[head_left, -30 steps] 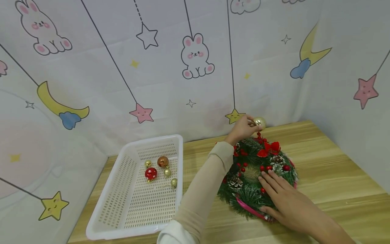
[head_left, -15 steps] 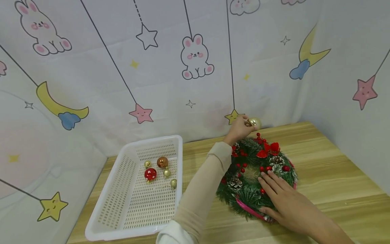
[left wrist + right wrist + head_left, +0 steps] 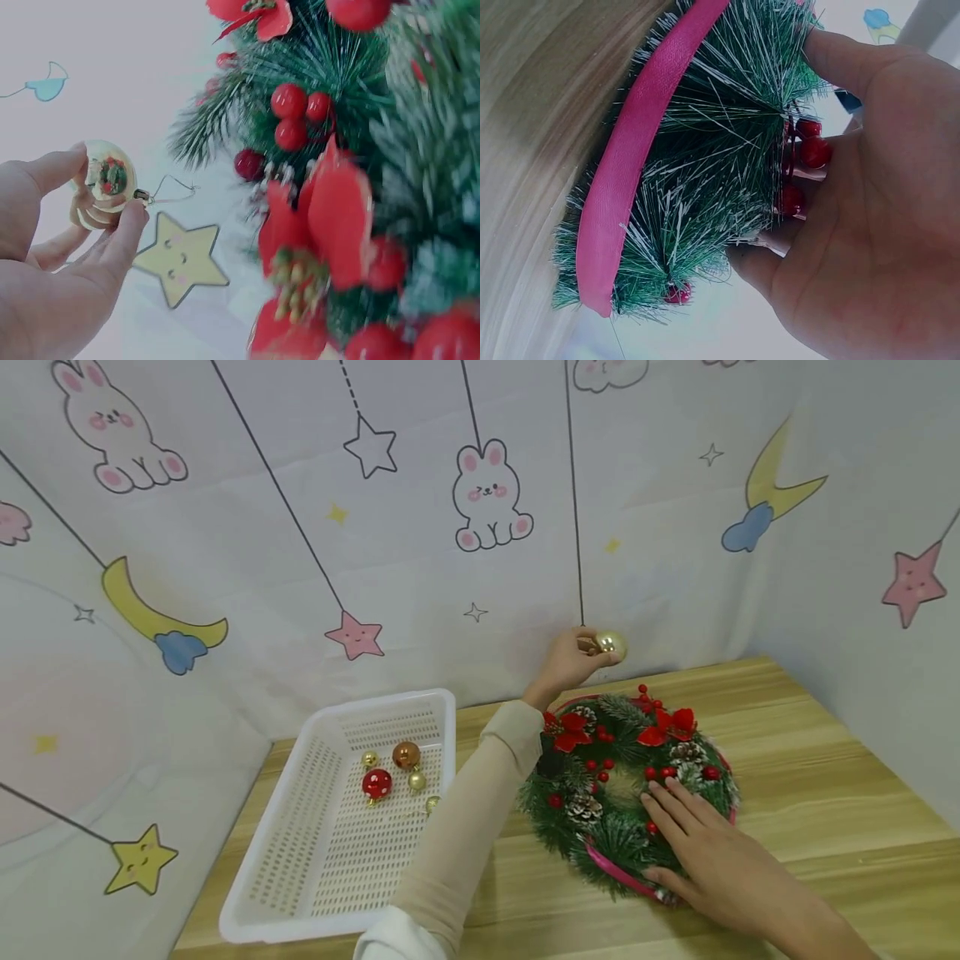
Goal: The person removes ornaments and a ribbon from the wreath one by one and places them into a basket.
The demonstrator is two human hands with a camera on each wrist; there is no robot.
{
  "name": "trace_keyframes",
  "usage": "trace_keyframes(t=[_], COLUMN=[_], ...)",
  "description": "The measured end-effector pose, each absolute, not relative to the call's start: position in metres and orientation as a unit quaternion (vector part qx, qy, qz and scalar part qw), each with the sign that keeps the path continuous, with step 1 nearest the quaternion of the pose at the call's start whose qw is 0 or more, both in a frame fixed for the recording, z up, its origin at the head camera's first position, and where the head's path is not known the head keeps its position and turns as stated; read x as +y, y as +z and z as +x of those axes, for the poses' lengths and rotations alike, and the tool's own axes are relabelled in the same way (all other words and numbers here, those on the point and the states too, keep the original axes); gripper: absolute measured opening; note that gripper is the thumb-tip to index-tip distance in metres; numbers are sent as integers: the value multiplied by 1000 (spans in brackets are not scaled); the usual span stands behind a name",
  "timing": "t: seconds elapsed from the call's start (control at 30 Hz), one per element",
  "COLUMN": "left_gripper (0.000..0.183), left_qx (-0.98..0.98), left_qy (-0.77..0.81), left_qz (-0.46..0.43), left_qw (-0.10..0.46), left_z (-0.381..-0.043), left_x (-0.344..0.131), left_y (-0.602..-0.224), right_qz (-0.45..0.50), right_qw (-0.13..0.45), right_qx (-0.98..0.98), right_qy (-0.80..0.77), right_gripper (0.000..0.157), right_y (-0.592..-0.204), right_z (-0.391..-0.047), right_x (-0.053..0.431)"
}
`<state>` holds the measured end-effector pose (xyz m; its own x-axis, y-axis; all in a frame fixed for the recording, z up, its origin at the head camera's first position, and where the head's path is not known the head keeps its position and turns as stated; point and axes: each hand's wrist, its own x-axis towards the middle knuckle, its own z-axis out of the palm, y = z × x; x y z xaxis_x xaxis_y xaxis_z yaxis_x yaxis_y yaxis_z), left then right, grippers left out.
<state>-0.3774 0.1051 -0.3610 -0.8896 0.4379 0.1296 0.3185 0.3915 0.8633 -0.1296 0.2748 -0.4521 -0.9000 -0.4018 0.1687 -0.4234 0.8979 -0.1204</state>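
Observation:
My left hand (image 3: 567, 662) holds a shiny gold Christmas bauble (image 3: 612, 646) above the far edge of the wreath. In the left wrist view, the fingers and thumb pinch this bauble (image 3: 111, 159), and a thin wire hook (image 3: 171, 196) sticks out from its cap towards the greenery. The green Christmas wreath (image 3: 621, 839) lies on the table, dressed with red flowers, berries, pinecones and a magenta ribbon (image 3: 622, 176). Flat across its near right side rests my right hand (image 3: 712, 856), fingers extended over the needles and berries.
Left of the wreath stands a white plastic basket (image 3: 258, 835). Inside are a red dotted bauble (image 3: 377, 784), a copper bauble (image 3: 406, 755) and several small gold ones; my left forearm partly covers its right side. A printed cloth wall (image 3: 420, 568) rises behind the wooden table (image 3: 817, 760).
With the gold bauble, my left hand has moved left and slightly up, uncovering a red flower on the wreath's left side. The right hand stays put on the wreath.

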Motion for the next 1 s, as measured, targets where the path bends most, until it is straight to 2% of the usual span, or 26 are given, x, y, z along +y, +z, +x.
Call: trace_keyframes(t=[0.13, 0.43, 0.77, 1.0], left_gripper=[51, 28, 45, 45], left_qx=[826, 814, 809, 826], left_qy=[515, 521, 523, 497], left_qz=[218, 245, 251, 252], left_qw=[65, 77, 93, 85], left_z=[-375, -367, -349, -334], left_x=[90, 54, 9, -26], left_y=[-353, -336, -319, -307], right_qz=[212, 207, 211, 207], right_qw=[68, 54, 56, 60], right_qx=[-972, -973, -972, -972], right_qy=[79, 90, 87, 90], right_gripper=[84, 85, 84, 84], right_y=[-452, -452, -454, -455], right_z=[-130, -130, -130, -130], right_x=[274, 274, 273, 273])
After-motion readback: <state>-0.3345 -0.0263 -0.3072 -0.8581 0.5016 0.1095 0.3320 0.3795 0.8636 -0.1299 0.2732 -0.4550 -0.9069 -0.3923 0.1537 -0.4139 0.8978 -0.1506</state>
